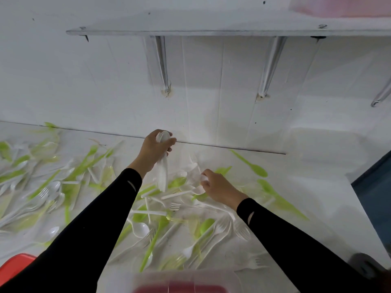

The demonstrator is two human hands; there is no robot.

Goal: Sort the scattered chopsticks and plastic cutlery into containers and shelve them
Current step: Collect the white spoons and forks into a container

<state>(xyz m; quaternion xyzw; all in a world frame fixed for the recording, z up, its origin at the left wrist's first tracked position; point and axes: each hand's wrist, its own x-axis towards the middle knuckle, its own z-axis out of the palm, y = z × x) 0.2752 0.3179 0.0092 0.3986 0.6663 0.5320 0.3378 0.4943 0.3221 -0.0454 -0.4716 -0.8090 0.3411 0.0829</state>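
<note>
Closest, a clear container (186, 280) sits at the desk's (317, 187) near edge, probably for sorted pieces. The left hand (155, 150) grips a bundle of white spoons (163, 172), collecting like with like; the right hand (218, 187) pinches another white piece (202, 178) among the scattered cutlery (148, 229).

red container (14, 265) cut off bottom left; clear tub (186, 280) blurred, bottom edge; pink box (338, 7) cropped top.

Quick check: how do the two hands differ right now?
The left hand is raised and grips a bundle of white cutlery; the right hand is low on the pile and pinches a white piece. The left hand is nearer the wall than the right. Both have black sleeves.
</note>
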